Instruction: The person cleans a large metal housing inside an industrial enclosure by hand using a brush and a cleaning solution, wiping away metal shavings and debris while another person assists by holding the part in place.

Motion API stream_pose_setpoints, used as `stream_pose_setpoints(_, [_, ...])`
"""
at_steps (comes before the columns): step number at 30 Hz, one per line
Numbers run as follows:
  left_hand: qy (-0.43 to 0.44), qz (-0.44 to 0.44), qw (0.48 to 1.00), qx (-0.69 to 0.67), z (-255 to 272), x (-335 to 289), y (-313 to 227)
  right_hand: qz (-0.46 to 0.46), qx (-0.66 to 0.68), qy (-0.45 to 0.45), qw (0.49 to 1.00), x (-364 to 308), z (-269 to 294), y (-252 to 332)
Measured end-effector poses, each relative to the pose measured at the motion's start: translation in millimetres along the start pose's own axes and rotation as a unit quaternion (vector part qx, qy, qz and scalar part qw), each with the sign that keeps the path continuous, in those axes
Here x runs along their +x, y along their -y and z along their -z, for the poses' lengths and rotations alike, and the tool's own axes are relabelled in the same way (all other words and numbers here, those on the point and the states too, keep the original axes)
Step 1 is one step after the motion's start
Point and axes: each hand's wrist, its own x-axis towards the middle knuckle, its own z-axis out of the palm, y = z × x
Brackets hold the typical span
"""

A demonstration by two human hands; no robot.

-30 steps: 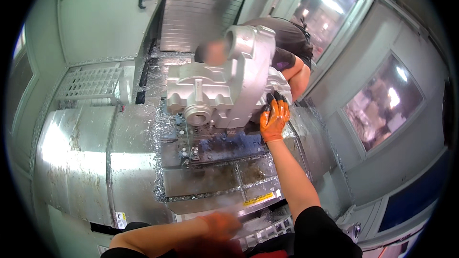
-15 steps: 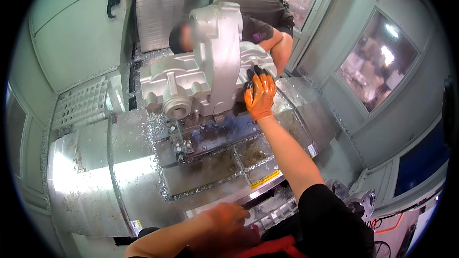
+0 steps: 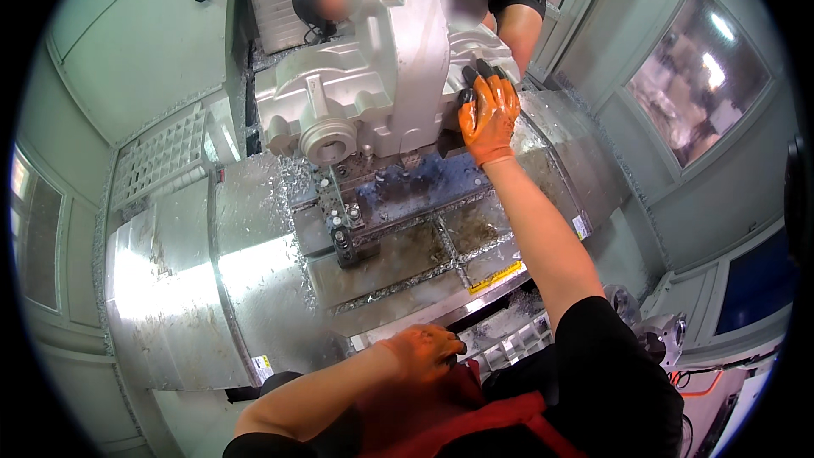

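Note:
A large silver-grey metal casting [image 3: 415,59] stands on a dark fixture [image 3: 415,191] in the upper middle. My right hand [image 3: 489,123], in an orange glove with black fingertips, lies on the casting's right side, open, its fingers stretched over the surface. Close to my body, my left hand [image 3: 424,349] wears the same kind of glove. It is slightly blurred, with its fingers curled in, and nothing shows in it. Bolts and a clamp block [image 3: 341,229] sit at the fixture's near left corner.
Behind the casting another person [image 3: 517,0] leans in. Metal chips [image 3: 292,174] are scattered over the sloping steel covers [image 3: 165,288]. Machine walls with windows [image 3: 699,76] enclose both sides. More metal parts [image 3: 661,335] lie at the lower right.
The view has shifted, so the casting and fixture appear higher and slightly to the right. My right hand stays on the casting. My left hand appears slightly further right and is less blurred.

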Motion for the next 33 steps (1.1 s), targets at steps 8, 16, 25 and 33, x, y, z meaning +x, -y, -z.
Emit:
stream_pose_setpoints(8, [0.004, 0.001, 1.0, 0.014, -2, -2, 4, 0.006, -0.002, -0.009, 1.0, 2, 2, 5])
stream_pose_setpoints(16, [0.031, 0.016, 0.999, 0.0, 4, 0, 1, 0.026, 0.001, -0.01, 1.0, 2, 1, -3])
stream_pose_setpoints(25, [0.016, 0.017, 1.0, -0.007, 4, -5, 2, 0.006, -0.011, 0.009, 1.0, 4, 6, 3])
stream_pose_setpoints(33, [0.026, 0.023, 0.999, -0.004, 4, -5, 1, 0.016, -0.005, -0.016, 1.0, 2, -1, -2])
